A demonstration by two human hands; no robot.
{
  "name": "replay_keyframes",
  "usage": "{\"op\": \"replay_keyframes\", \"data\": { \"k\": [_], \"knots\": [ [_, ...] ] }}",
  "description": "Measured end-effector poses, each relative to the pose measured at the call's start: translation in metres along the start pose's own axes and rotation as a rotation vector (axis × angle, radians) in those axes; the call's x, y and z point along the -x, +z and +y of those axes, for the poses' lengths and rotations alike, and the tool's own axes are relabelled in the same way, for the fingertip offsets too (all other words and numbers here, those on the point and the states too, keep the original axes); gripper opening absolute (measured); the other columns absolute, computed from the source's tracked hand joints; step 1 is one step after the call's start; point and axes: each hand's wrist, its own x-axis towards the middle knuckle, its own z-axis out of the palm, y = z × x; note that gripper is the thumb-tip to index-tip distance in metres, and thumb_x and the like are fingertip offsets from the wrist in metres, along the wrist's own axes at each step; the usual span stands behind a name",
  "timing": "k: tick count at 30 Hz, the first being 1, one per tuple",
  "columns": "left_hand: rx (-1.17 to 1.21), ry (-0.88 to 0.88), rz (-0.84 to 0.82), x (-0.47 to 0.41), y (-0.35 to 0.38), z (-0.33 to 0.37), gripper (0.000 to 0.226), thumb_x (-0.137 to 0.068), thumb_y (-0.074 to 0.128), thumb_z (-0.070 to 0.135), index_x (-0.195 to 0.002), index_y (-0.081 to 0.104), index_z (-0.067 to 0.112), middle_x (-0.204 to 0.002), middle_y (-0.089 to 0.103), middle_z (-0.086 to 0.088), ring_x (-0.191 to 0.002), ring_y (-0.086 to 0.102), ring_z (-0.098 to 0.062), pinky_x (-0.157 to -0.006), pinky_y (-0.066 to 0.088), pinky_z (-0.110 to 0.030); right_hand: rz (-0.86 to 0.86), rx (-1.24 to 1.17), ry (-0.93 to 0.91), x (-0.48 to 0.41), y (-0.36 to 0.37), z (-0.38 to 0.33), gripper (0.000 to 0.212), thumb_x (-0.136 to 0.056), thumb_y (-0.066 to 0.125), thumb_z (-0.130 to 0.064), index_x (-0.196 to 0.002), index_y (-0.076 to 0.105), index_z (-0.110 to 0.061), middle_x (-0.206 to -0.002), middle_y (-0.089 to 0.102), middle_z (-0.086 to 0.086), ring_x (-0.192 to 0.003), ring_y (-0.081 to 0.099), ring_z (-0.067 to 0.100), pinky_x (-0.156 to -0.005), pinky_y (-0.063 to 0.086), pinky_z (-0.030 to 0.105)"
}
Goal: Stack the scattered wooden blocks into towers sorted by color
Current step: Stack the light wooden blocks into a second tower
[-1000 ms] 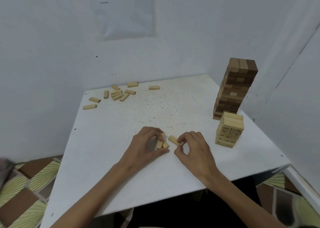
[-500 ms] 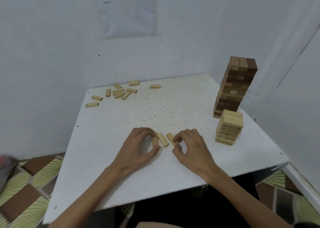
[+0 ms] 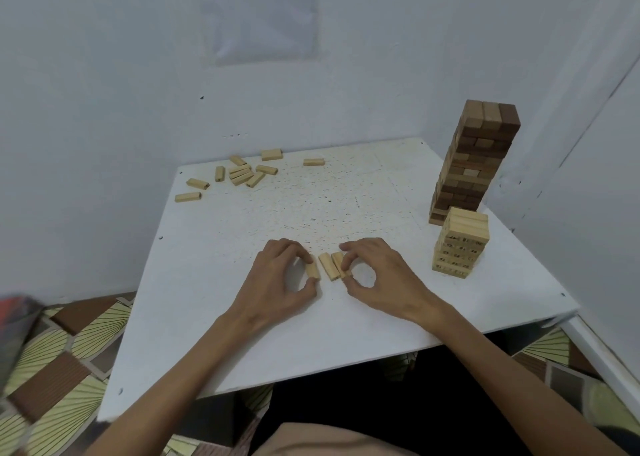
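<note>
Head view. 3 light wooden blocks lie flat and side by side on the white table (image 3: 207, 317) between the 2 hands, each with its long axis running away from the person and skewed slightly toward the far left. The left hand (image 3: 277, 282) curls its fingers over the far end of the left block (image 3: 312, 270) with the thumb at the near end, gripping it lengthwise. The right hand (image 3: 384, 279) pinches the right block (image 3: 338, 260) between forefinger and thumb, the remaining fingers arched above the table. The middle block (image 3: 329, 267) lies untouched, in contact with the right block and separated from the left block by a narrow gap. The key relation is this gap: the left block lies just left of the row and parallel to it, so a short sideways push by the left hand should close the 3 into 1 layer. The light tower (image 3: 462, 244) stands well to the right, nearer the right hand, in front of the taller dark tower (image 3: 474, 158). Its top layer appears to run left to right, so the row would probably sit crosswise without turning. About 10 scattered light blocks (image 3: 239, 175) remain at the far left corner.
</note>
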Motion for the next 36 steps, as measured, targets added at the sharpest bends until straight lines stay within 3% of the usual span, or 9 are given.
{"op": "replay_keyframes", "data": {
  "k": [4, 8, 12, 18, 22, 25, 29, 36],
  "knots": [
    [0.007, 0.008, -0.048, -0.003, 0.000, -0.002, 0.031, -0.079, 0.080, 0.037, -0.106, 0.066, 0.033, -0.114, 0.060, 0.022, -0.117, 0.052, -0.002, -0.098, 0.039, -0.025, -0.092, -0.031, -0.015, -0.011, -0.010, 0.003, 0.019, -0.087, 0.078, -0.033, -0.100, 0.065, -0.035, -0.125, 0.062, -0.024, -0.129, 0.046, 0.005, -0.105, 0.043, 0.036],
    [0.063, 0.013, -0.108, -0.007, -0.005, -0.004, 0.039, -0.078, 0.084, 0.043, -0.112, 0.068, 0.034, -0.116, 0.064, 0.024, -0.121, 0.053, -0.002, -0.102, 0.039, -0.029, -0.156, -0.068, 0.045, -0.019, -0.018, 0.004, 0.038, -0.081, 0.084, -0.043, -0.113, 0.065, -0.040, -0.119, 0.059, -0.025, -0.123, 0.050, -0.001, -0.104, 0.044, 0.026],
    [0.117, -0.076, -0.137, -0.010, -0.009, -0.005, 0.048, -0.073, 0.089, 0.052, -0.115, 0.069, 0.040, -0.115, 0.063, 0.025, -0.122, 0.054, -0.003, -0.102, 0.033, -0.019, -0.206, -0.063, 0.092, -0.026, -0.018, 0.004, 0.054, -0.077, 0.086, -0.051, -0.125, 0.062, -0.047, -0.125, 0.055, -0.019, -0.123, 0.049, -0.006, -0.105, 0.038, 0.018],
    [0.134, -0.108, -0.102, -0.012, -0.009, -0.001, 0.046, -0.070, 0.092, 0.048, -0.112, 0.073, 0.041, -0.109, 0.062, 0.027, -0.117, 0.054, 0.002, -0.098, 0.025, -0.005, -0.154, -0.120, 0.090, -0.027, -0.011, 0.003, 0.052, -0.074, 0.091, -0.042, -0.120, 0.068, -0.043, -0.120, 0.061, -0.017, -0.118, 0.057, -0.002, -0.101, 0.040, 0.014],
    [0.129, -0.091, -0.095, -0.016, -0.008, 0.001, 0.046, -0.068, 0.093, 0.042, -0.110, 0.072, 0.039, -0.106, 0.063, 0.027, -0.113, 0.056, -0.001, -0.100, 0.029, -0.013, -0.109, -0.123, 0.054, -0.025, -0.006, 0.000, 0.048, -0.076, 0.090, -0.033, -0.119, 0.069, -0.038, -0.117, 0.065, -0.015, -0.113, 0.060, 0.001, -0.088, 0.038, 0.006],
    [0.173, -0.118, -0.106, -0.016, -0.006, -0.001, 0.045, -0.066, 0.092, 0.043, -0.106, 0.071, 0.042, -0.109, 0.064, 0.021, -0.113, 0.056, -0.005, -0.102, 0.035, -0.023, -0.083, -0.131, 0.035, -0.024, -0.003, -0.001, 0.044, -0.076, 0.089, -0.031, -0.116, 0.070, -0.036, -0.115, 0.066, -0.015, -0.111, 0.061, 0.005, -0.086, 0.042, 0.013],
    [0.282, -0.102, -0.139, -0.020, -0.010, 0.000, 0.038, -0.066, 0.092, 0.037, -0.100, 0.073, 0.038, -0.110, 0.069, 0.015, -0.117, 0.056, -0.009, -0.099, 0.046, -0.034, -0.051, -0.157, -0.007, -0.023, -0.002, -0.005, 0.036, -0.076, 0.087, -0.028, -0.109, 0.072, -0.034, -0.111, 0.069, -0.016, -0.107, 0.061, 0.011, -0.090, 0.053, 0.032],
    [0.347, 0.080, -0.167, -0.051, -0.031, 0.003, 0.030, -0.071, 0.093, 0.021, -0.097, 0.079, 0.026, -0.111, 0.074, 0.012, -0.118, 0.058, -0.019, -0.094, 0.044, -0.021, 0.016, -0.169, -0.074, -0.040, -0.029, -0.021, 0.028, -0.076, 0.088, -0.024, -0.102, 0.076, -0.026, -0.108, 0.072, -0.016, -0.104, 0.062, 0.012, -0.090, 0.053, 0.037]
  ]
}}
